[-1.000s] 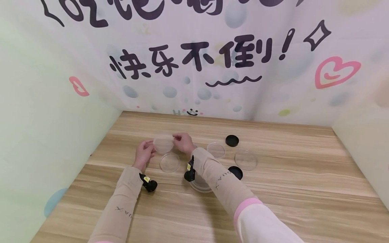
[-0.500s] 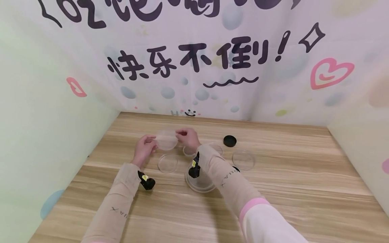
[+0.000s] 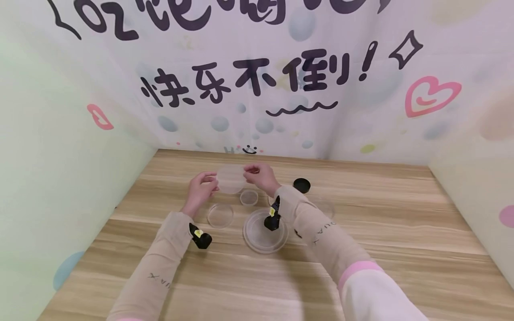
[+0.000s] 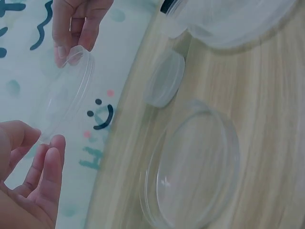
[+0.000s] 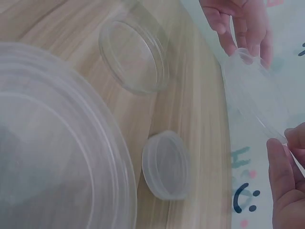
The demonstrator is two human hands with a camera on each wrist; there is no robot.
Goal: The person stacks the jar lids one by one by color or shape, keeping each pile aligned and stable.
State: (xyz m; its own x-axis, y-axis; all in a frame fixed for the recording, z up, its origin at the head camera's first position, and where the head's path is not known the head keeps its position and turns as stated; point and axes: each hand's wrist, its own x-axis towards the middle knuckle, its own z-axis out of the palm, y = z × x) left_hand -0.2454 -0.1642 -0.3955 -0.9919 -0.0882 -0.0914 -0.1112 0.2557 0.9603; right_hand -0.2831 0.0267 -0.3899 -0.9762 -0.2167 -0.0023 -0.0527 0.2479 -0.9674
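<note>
A clear round lid (image 3: pixel 231 179) is held up above the back of the table between both hands. The left hand (image 3: pixel 201 191) pinches its left edge between thumb and fingers, and the right hand (image 3: pixel 262 177) pinches the opposite edge. In the left wrist view the lid (image 4: pixel 66 98) looks thin and transparent, tilted, with the left hand (image 4: pixel 31 167) at its lower end. From the right wrist the lid (image 5: pixel 255 93) appears with the right hand (image 5: pixel 288 174) at its near edge. Below it a small clear round container (image 3: pixel 249 197) rests on the table.
On the wooden table stand a clear dish (image 3: pixel 220 216) at the left and a large round clear container (image 3: pixel 265 232) in the middle. A black round cap (image 3: pixel 301 185) lies at the back right. Another clear disc (image 3: pixel 324 208) is partly behind the right forearm.
Both hands have moved to the right and slightly toward the back with the lid between them. The small round container has come into view below.
</note>
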